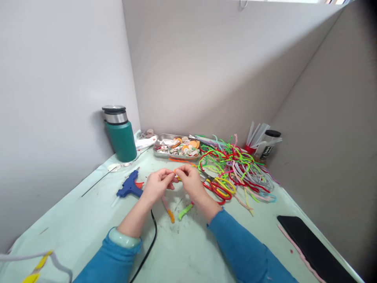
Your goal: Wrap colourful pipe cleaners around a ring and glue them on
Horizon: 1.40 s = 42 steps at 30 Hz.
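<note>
Close together over the middle of the table, my left hand (157, 184) and my right hand (191, 182) both pinch a small orange pipe cleaner (176, 171). Most of it is hidden behind my fingers; a little yellow shows below. Under my hands lie a short pink and orange pipe cleaner piece (169, 213) and a fuzzy green piece (185, 212). A blue hot glue gun (129, 186) rests left of my left hand. Right of my right hand are scissors with red and yellow handles (224, 189), partly among the loose pipe cleaners (243, 169).
Behind my hands stands a metal tray (176, 156) of small flat pieces. A green bottle (120, 141) is at the back left. White sticks (259, 133) and a black-lidded jar (269, 143) stand back right. A black phone (312, 247) lies front right; a black cord (150, 243) runs forward.
</note>
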Tool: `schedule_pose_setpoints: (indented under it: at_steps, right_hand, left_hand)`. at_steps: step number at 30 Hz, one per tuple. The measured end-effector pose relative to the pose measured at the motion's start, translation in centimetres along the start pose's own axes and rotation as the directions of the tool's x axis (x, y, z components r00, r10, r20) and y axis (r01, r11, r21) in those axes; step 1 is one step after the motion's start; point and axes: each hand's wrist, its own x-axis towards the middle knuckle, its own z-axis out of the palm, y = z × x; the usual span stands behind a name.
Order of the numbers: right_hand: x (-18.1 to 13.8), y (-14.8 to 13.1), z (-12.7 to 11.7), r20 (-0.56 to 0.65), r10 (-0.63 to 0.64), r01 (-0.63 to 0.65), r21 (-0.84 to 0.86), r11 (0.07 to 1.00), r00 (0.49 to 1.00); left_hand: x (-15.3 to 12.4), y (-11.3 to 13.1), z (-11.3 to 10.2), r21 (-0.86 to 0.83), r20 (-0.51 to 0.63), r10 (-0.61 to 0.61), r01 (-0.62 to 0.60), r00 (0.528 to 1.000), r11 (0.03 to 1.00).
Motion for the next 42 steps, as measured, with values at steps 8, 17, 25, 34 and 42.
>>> schedule_pose_setpoints:
  at_steps: [8, 17, 25, 34, 42]
  right_hand:
    - [1.1, 0.1, -1.5, 0.102, -0.024, 0.033, -0.096, 0.995, 0.995]
    - [0.4, -0.5, -2.5, 0.302, -0.282, 0.411, -0.597, 0.688, 0.911]
    - [1.0, 0.1, -2.4, 0.273, -0.236, 0.34, -0.448, 0.827, 0.933]
    - [-0.1, -0.3, 0.5, 0.097, 0.154, -0.177, 0.302, 0.937, 0.983]
    - [1.3, 0.0, -2.4, 0.18, -0.206, 0.253, -0.292, 0.923, 0.962]
  left_hand:
    - [0.4, -0.2, -0.5, -0.054, -0.027, -0.04, 0.038, 0.999, 0.998]
    - [0.0, -0.7, -0.7, 0.568, -0.006, 0.231, -0.187, 0.973, 0.801]
    - [0.0, -0.5, -0.8, 0.556, -0.01, 0.258, -0.209, 0.966, 0.804]
    - [-0.1, 0.0, 0.1, -0.264, 0.075, -0.085, 0.102, 0.994, 0.959]
    - [0.5, -0.6, -0.4, 0.058, -0.056, -0.019, 0.023, 0.998, 0.998]
